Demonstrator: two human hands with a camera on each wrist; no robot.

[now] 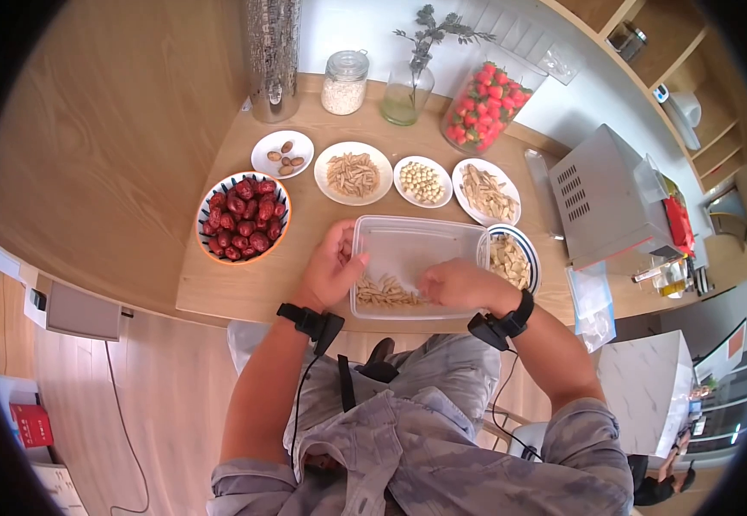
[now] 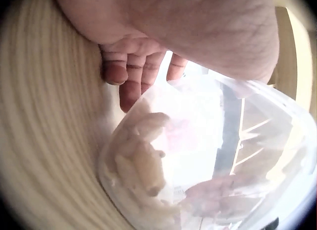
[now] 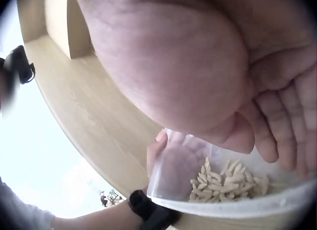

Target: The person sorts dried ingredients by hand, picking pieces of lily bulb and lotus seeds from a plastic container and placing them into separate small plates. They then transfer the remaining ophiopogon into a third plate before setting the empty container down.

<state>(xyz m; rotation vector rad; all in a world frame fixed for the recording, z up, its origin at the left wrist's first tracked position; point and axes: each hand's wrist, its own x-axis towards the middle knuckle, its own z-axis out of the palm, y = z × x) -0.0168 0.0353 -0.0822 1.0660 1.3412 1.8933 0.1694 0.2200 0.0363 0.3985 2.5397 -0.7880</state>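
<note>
A clear rectangular plastic container [image 1: 425, 225] stands near the table's front edge. Pale, spindle-shaped dried roots [image 1: 382, 295] lie loose on its bottom, toward the front left. My left hand [image 1: 329, 271] rests against the container's left wall from outside, thumb at the rim and fingers loosely bent beside the wall, as the left wrist view shows. Inside the container, over its right half, is my right hand [image 1: 464, 284], fingers pointing down with nothing visible in them. In the right wrist view the roots [image 3: 225, 183] lie heaped below its fingertips.
Behind the container stand small plates of nuts [image 1: 283, 159], similar dried roots [image 1: 354, 175], pale round seeds [image 1: 421, 182] and dried slices [image 1: 487, 193]. Red dates [image 1: 244, 219] fill a bowl at left. A bowl of pale chunks [image 1: 511, 262] touches the right side. A microwave [image 1: 606, 198] stands farther right.
</note>
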